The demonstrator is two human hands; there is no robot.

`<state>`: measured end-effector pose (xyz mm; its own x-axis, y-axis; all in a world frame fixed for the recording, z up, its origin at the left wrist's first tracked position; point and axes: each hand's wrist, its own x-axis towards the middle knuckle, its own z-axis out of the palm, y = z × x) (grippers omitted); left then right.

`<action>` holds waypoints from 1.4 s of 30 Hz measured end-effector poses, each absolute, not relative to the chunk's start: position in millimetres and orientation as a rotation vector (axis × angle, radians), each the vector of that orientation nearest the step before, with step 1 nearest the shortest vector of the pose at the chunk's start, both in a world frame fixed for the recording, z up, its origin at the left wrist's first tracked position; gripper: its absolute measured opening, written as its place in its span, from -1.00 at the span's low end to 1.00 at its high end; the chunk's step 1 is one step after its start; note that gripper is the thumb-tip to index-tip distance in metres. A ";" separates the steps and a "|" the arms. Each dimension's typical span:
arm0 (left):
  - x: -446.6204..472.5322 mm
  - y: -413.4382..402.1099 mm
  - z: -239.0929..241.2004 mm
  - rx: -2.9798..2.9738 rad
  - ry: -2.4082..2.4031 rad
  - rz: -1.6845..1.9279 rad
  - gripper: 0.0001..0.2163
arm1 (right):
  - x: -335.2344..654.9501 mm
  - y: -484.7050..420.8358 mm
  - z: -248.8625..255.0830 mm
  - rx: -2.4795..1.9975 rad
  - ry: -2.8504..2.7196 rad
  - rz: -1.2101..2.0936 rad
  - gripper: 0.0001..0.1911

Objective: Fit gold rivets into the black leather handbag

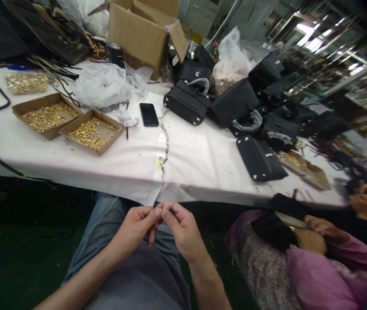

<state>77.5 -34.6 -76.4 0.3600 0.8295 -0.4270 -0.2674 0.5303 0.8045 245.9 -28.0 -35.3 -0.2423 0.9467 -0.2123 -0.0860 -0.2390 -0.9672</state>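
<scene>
My left hand [141, 221] and my right hand [180, 224] meet above my lap, just off the front edge of the white-covered table [132, 168]. Thumbs and forefingers of both are pinched together, tip against tip. Whatever lies between them, if anything, is too small to make out. On the table ahead, to the left, stand two shallow cardboard trays, a nearer one [97, 150] and a farther one [49, 134], both holding small gold-coloured metal pieces. A dark phone [149, 114] lies flat beyond my hands.
Black handbags [261, 159] crowd the table's right side. At the back are a cardboard box [138, 34] and crumpled clear plastic [102, 86]. A bag of gold pieces [26, 82] lies far left. To my right sits a co-worker in pink sleeves [312, 275], hands on a black item.
</scene>
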 end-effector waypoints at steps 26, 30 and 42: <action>85.5 -34.0 -73.7 0.282 0.683 0.723 -0.50 | 240.9 -34.3 -41.0 -1.196 -1.106 1.602 -0.71; 83.9 -34.3 -69.7 0.268 0.652 0.731 -0.50 | 240.3 -35.2 -44.2 -1.235 -0.999 1.523 -0.76; 80.0 -34.9 -72.8 0.233 0.588 0.710 -0.53 | 253.5 -30.3 -41.1 -1.293 -1.115 1.461 -0.82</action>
<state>80.0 -34.9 -72.8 0.6064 0.6711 -0.4265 -0.5440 0.7414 0.3930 253.5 -30.3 -41.1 -0.0876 0.9713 -0.2213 -0.0429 -0.2256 -0.9733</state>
